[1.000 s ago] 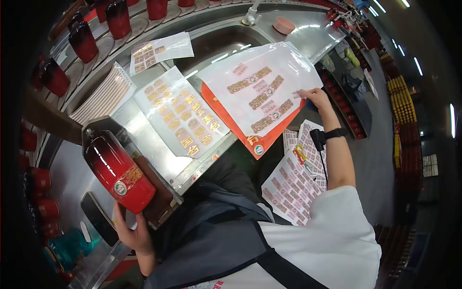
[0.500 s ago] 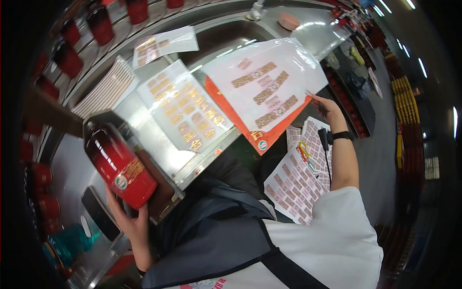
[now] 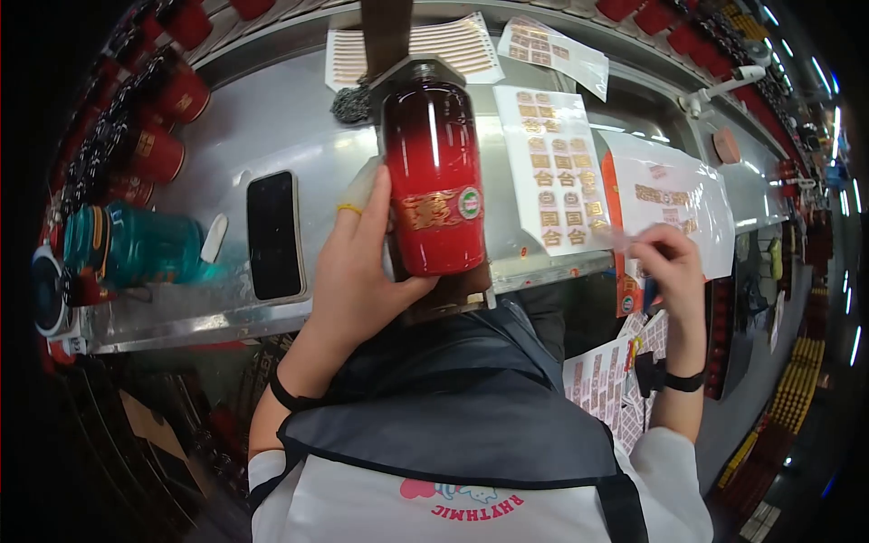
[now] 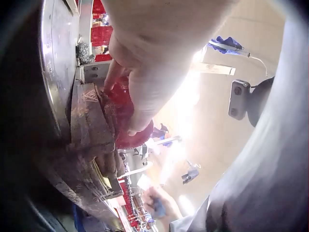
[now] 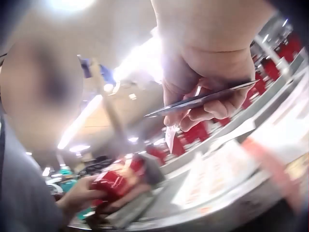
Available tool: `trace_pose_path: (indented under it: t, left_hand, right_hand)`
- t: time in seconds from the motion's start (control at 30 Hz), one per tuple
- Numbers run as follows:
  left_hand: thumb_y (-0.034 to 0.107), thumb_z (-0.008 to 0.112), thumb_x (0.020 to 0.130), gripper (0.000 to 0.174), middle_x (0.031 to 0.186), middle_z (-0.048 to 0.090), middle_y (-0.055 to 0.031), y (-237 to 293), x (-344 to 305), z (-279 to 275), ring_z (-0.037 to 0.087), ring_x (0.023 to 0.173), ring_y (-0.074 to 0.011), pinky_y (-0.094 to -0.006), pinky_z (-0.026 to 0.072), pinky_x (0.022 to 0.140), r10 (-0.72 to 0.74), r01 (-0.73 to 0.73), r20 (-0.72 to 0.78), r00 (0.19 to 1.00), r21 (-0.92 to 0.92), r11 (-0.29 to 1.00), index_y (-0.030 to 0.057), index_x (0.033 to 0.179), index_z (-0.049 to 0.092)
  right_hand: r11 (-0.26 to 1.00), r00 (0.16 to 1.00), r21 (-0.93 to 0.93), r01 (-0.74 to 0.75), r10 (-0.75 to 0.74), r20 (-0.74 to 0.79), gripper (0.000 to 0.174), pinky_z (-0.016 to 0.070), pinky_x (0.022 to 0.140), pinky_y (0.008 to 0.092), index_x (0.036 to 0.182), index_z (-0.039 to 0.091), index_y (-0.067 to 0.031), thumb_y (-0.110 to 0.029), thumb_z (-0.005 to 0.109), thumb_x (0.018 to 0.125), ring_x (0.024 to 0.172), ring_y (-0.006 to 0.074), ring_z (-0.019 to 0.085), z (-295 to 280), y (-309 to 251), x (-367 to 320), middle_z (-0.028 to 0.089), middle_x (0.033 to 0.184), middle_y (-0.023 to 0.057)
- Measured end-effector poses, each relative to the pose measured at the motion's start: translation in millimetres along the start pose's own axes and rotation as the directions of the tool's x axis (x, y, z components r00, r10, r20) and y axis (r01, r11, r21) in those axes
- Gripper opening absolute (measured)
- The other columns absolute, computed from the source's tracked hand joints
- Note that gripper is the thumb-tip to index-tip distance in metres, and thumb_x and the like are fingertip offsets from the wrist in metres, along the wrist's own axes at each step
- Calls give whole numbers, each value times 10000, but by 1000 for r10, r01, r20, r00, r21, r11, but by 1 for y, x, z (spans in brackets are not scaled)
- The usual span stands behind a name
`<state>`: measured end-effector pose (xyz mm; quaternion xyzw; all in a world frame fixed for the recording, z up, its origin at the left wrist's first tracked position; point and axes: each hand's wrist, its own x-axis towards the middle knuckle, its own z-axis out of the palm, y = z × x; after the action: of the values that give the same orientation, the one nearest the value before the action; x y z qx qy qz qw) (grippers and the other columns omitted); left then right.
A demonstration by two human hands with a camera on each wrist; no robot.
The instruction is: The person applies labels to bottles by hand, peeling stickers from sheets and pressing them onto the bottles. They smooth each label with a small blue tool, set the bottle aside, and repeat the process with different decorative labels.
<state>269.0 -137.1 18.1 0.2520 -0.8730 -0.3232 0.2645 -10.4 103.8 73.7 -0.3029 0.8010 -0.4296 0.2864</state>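
Observation:
A dark-to-red bottle [image 3: 434, 154] with a gold band and a round green-white label lies in a brown holder. My left hand [image 3: 353, 271] grips its lower end, fingers along the side and thumb at the base; the left wrist view also shows this hand [image 4: 149, 63] on the red bottle [image 4: 126, 113]. Away from the bottle, my right hand [image 3: 677, 271] pinches a small translucent pinkish piece [image 3: 622, 240] by the front of the label sheets. In the right wrist view a thin dark metallic tool [image 5: 193, 103] lies across that hand [image 5: 207, 67], above the pinched piece [image 5: 170, 139].
Gold character sheet [image 3: 552, 167] and white label sheet [image 3: 706, 199] over an orange one lie right of the bottle. Left are a phone [image 3: 275, 235], teal jug [image 3: 154, 244] and dark scrubber [image 3: 351, 104]. Red bottles [image 3: 167, 149] line the back; a faucet [image 3: 715, 90] stands right.
The head view has swung toward the bottle. My right hand has left the label sheet's right corner, moving left with the small piece. My left hand now reaches farther up the bottle's side.

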Motion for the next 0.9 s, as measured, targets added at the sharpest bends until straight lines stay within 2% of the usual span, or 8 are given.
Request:
trace_pose_path:
  t: [0.13,0.2,0.27,0.33,0.47,0.57,0.63,0.9]
  left_hand:
    - [230,855,654,1017,1164,557,-210,-3,-4,0,640,985,-307,-380,541,823,-11,11,7,1000,-11,1000,-25,1484,324]
    - [234,854,656,1033,1154,562,-204,-9,-7,3,642,993,-303,-388,535,831,-39,42,37,999,-73,996,-32,1490,305]
    - [233,858,650,1063,1216,539,-220,-16,-8,6,619,1074,-328,-390,523,882,-59,65,58,997,-111,992,-37,1498,277]
    - [285,878,657,1116,1283,498,-249,-22,-8,11,562,1191,-354,-376,485,970,30,-27,11,999,-235,972,-49,1507,237]
    - [355,892,675,1171,1355,440,-263,-20,-5,4,499,1278,-361,-375,426,1051,48,-19,97,994,-285,958,-68,1512,190]
    - [357,844,766,1101,1357,430,-245,-18,-3,11,486,1296,-330,-381,399,1078,22,32,95,995,-533,846,-98,1503,165]
    - [269,776,852,968,1357,421,-222,-10,-2,15,493,1286,-297,-381,400,1080,-106,124,65,992,-610,782,-118,1493,162]
    - [175,722,896,869,1379,440,-216,-2,-1,18,498,1284,-259,-360,399,1081,-170,196,104,980,-648,736,-117,1495,163]
  right_hand:
    - [917,869,301,262,-360,339,76,430,620,207,852,715,-12,-62,763,820,677,57,567,89,-68,9,675,780,15]
    - [928,852,281,246,-345,393,86,421,608,194,877,713,-12,-72,758,836,664,41,556,113,-77,15,673,774,6]
    - [932,923,362,-8,-132,361,104,412,596,181,905,703,-11,-88,750,853,654,23,541,135,-70,22,670,767,-8]
    - [929,925,369,-27,-117,362,115,409,600,171,908,689,-14,-104,747,864,655,10,530,144,-59,24,657,754,-23]
    - [944,950,328,38,-137,282,120,408,603,171,868,666,-28,-107,756,855,657,8,522,148,-55,21,629,735,-41]
    - [940,952,338,48,-146,268,140,408,603,173,853,645,-36,-110,763,849,654,7,515,149,-53,22,619,732,-47]
    - [935,952,351,50,-151,268,151,409,602,174,848,634,-39,-111,766,846,652,7,513,149,-51,23,617,735,-48]
    - [872,935,483,-76,-105,337,140,403,596,161,873,617,-45,-97,747,867,657,1,521,146,-39,30,627,748,-41]
